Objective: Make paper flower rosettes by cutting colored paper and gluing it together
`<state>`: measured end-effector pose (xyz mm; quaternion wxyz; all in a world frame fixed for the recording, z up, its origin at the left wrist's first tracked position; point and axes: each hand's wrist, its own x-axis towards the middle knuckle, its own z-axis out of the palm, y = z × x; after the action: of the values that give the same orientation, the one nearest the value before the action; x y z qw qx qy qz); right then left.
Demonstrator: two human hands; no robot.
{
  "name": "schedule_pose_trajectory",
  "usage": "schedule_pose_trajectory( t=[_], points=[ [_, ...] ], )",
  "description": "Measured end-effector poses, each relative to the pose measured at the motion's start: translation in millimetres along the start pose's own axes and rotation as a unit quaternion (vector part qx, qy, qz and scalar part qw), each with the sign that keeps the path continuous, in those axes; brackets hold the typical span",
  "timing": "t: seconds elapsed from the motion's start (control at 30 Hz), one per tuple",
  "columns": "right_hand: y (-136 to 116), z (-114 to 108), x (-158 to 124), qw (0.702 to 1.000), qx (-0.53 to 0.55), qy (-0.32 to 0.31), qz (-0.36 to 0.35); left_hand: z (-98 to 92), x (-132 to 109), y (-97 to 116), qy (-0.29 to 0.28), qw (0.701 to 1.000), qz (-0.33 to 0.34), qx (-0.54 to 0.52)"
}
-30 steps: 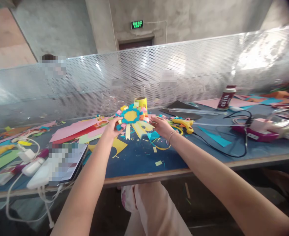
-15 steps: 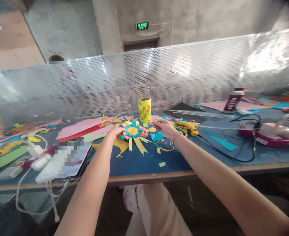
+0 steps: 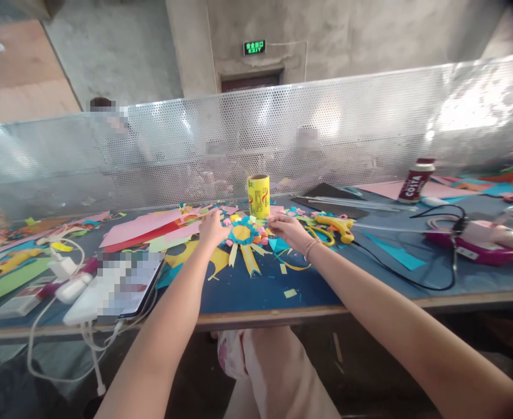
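Note:
A paper rosette (image 3: 242,234) lies on the blue table in front of me, with a yellow centre, a blue looped ring and yellow ribbon tails. Just left of it is my left hand (image 3: 213,230), its fingers apart and its thumb close to the rosette's edge; I see nothing held in it. To the rosette's right, my right hand (image 3: 290,228) has its thumb and fingertips pressed together. Whatever sits in that pinch is too small to make out. Behind the rosette stands a yellow cardboard tube (image 3: 259,196). A yellow glue gun (image 3: 335,226) rests beyond my right hand.
Pink paper sheets (image 3: 145,226) and colourful scraps spread at left. A phone (image 3: 141,285) with white cables lies near the front edge. Clear sticks (image 3: 356,202), a brown bottle (image 3: 416,181) and a magenta power strip (image 3: 472,247) are at right. A perforated metal screen (image 3: 173,151) runs behind.
My left hand has come off the rosette's left edge and lifted slightly, its fingers spreading. The right hand stays pinched beside the rosette with little movement. The view has shifted slightly.

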<state>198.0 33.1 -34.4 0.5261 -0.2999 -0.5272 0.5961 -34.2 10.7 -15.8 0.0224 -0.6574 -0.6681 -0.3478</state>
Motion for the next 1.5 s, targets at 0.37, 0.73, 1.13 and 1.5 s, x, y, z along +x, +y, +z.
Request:
schedule_pose_trajectory(
  t=[0.37,0.73,1.13,1.5],
  points=[
    [-1.6,24.9,-17.3,0.988,-0.035,-0.148,0.003,12.7,-16.4,35.4,0.017,0.943,0.325,-0.061],
    [-4.1,19.4,-16.7,0.981,0.035,-0.185,0.042,10.7,-12.7,32.7,0.101,0.933,0.325,-0.120],
    [-12.2,17.6,-23.7,0.949,0.138,-0.274,0.075,-1.4,-19.1,39.0,0.140,0.916,0.371,-0.055],
    [-16.0,20.5,-26.2,0.941,0.177,-0.268,0.105,0.2,-18.5,35.5,0.157,0.884,0.416,0.147]
  ],
)
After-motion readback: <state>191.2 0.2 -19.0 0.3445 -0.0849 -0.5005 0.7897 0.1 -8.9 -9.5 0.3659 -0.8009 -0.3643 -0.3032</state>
